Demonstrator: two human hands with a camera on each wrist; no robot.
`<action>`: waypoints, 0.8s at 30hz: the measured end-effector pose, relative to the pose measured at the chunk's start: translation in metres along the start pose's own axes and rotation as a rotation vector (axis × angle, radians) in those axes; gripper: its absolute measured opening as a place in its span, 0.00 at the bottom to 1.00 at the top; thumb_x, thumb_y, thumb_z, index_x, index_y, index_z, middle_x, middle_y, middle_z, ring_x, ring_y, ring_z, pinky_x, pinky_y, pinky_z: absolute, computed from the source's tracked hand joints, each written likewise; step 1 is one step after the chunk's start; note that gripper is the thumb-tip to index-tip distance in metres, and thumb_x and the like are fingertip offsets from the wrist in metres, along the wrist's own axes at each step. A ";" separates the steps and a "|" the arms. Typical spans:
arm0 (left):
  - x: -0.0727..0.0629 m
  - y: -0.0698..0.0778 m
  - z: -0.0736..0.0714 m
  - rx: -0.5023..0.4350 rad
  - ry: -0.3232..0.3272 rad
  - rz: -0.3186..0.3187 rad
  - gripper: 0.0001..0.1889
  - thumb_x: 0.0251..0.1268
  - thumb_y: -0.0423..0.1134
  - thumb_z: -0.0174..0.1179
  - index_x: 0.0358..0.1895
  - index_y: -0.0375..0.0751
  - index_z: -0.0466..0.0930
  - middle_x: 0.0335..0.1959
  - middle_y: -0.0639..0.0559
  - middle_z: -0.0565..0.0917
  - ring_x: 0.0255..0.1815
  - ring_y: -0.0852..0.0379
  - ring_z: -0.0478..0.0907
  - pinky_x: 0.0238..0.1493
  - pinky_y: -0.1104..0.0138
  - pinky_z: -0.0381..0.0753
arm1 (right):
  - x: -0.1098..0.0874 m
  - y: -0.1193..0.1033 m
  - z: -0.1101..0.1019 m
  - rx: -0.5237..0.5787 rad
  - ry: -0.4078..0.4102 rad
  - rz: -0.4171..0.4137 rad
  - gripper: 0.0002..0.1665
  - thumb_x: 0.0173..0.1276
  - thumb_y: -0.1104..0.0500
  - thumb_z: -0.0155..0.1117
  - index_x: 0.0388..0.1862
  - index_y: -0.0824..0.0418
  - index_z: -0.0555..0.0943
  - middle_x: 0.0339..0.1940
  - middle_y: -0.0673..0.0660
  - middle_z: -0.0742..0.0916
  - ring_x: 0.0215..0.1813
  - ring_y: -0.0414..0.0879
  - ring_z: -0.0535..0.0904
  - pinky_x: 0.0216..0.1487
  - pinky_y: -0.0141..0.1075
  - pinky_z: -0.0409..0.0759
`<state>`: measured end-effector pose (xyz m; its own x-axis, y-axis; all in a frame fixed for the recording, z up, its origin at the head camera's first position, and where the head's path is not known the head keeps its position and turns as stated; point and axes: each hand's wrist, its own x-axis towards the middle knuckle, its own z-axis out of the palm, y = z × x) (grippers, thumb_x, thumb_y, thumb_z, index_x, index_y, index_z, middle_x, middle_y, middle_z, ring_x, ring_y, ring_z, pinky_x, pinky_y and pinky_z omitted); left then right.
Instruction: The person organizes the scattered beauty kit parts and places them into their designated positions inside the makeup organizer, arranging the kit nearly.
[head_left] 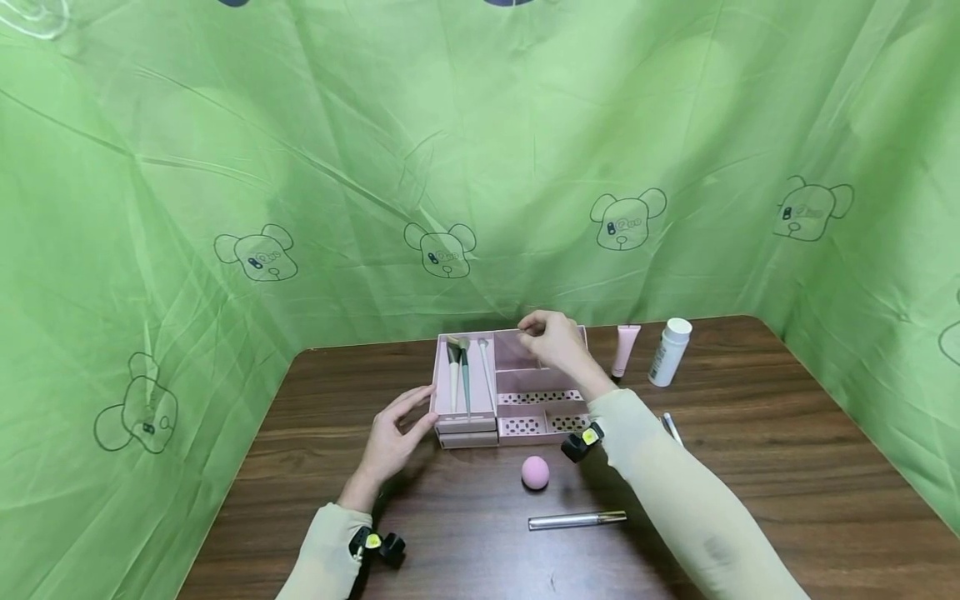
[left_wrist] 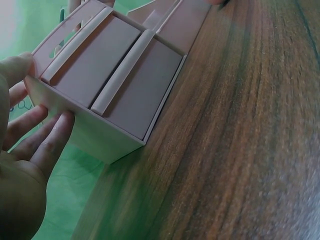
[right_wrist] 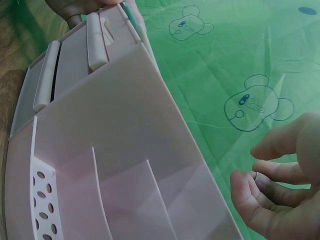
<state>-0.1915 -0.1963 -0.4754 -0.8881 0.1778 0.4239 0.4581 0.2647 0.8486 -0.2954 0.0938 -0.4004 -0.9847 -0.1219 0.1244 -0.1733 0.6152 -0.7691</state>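
Observation:
A pink organizer box [head_left: 517, 383] stands towards the back of the table, with two drawers [left_wrist: 135, 85] at its left front. In its open top left tray lie several makeup brushes [head_left: 465, 375]. My left hand [head_left: 390, 442] touches the left side of the box; in the left wrist view its fingers lie fairly straight against the wall, the thumb by the upper edge. Over the rear right compartments hovers my right hand [head_left: 558, 346]. The right wrist view shows its fingers [right_wrist: 245, 192] loosely bent beside the box, with nothing visible between them.
A pink ball-shaped sponge [head_left: 535, 472] and a silver tube [head_left: 576, 521] lie in front of the box. To its right stand a pink squeeze tube [head_left: 625, 350] and a white bottle [head_left: 670, 352]. A slim white item [head_left: 672, 427] shows partly behind the right sleeve. Green cloth [head_left: 450, 167] surrounds the table.

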 end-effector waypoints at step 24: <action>0.000 0.004 0.000 0.008 0.001 0.002 0.22 0.63 0.27 0.63 0.60 0.27 0.75 0.60 0.33 0.77 0.58 0.38 0.77 0.59 0.73 0.79 | -0.040 0.025 -0.040 -0.020 0.056 -0.059 0.13 0.63 0.56 0.66 0.46 0.56 0.84 0.36 0.54 0.88 0.36 0.47 0.84 0.37 0.35 0.83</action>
<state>-0.1897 -0.1953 -0.4722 -0.8871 0.1778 0.4260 0.4604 0.2721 0.8450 -0.2609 0.1448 -0.3994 -0.9722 -0.1144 0.2043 -0.2304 0.6238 -0.7468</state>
